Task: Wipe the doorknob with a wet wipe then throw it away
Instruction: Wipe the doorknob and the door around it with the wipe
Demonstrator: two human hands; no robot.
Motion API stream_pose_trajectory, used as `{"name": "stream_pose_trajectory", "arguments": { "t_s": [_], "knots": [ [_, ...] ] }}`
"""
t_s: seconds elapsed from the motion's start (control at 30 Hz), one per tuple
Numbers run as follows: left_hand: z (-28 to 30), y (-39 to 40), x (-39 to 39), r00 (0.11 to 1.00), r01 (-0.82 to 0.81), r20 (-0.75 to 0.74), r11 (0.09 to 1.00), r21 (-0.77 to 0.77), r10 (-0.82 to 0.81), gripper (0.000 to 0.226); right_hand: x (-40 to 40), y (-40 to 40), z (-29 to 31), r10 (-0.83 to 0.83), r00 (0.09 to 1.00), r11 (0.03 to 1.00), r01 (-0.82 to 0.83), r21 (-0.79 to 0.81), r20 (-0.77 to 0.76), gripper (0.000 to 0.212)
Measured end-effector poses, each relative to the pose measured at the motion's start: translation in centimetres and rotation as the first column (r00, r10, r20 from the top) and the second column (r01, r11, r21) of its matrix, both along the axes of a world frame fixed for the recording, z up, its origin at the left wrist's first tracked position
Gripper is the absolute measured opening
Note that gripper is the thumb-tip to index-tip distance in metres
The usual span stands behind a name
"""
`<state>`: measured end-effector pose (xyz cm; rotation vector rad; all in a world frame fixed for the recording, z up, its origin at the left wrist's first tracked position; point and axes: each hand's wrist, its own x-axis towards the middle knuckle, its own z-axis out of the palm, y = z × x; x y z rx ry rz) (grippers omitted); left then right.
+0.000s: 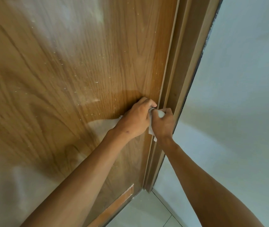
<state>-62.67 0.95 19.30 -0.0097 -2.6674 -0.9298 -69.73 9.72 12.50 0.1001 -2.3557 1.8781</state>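
Note:
Both hands meet at the right edge of a brown wooden door (81,71). My left hand (135,118) curls over the spot where the doorknob sits, and the knob itself is hidden under the hands. My right hand (163,123) is closed on a white wet wipe (151,130), which shows between the two hands and hangs a little below them. A bit of the wipe also peeks out above my right thumb. Whether the left hand grips the knob or the wipe cannot be told.
The wooden door frame (184,79) runs right beside the hands. A pale wall (237,95) fills the right side. Light floor tiles (147,210) show at the bottom, below the door's lower corner.

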Motion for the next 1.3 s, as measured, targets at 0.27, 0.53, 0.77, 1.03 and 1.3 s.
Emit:
{"name": "stream_pose_trajectory", "arguments": {
  "t_s": [0.27, 0.53, 0.77, 1.03, 1.3],
  "knots": [
    [-0.2, 0.1, 0.1, 1.0, 0.017, 0.022, 1.0, -0.021, -0.017, 0.036, -1.6, 1.1, 3.3, 0.188, 0.749, 0.982, -0.122, -0.146, 0.635, 0.035],
    [-0.3, 0.2, -0.1, 1.0, 0.002, 0.014, 0.999, -0.036, -0.002, 0.035, -2.0, 1.8, 5.0, 0.136, 0.815, 0.898, -0.341, 0.276, 0.564, 0.032],
    [-0.4, 0.4, -0.2, 1.0, -0.011, 0.003, 1.0, -0.012, 0.011, 0.034, -0.7, 2.6, 3.1, 0.356, 0.912, 0.647, -0.083, 0.758, -0.204, 0.038],
    [-0.2, 0.4, -0.2, 1.0, -0.025, 0.007, 0.999, -0.027, 0.025, 0.037, -1.0, 2.3, 2.2, 0.402, 0.912, 0.729, -0.266, 0.631, -0.079, 0.058],
    [0.1, 0.4, 0.2, 1.0, -0.02, 0.013, 1.0, -0.021, 0.02, 0.037, 0.4, 1.5, 1.8, 0.412, 0.87, 0.42, 0.084, 0.904, -0.272, 0.056]
  ]
}}
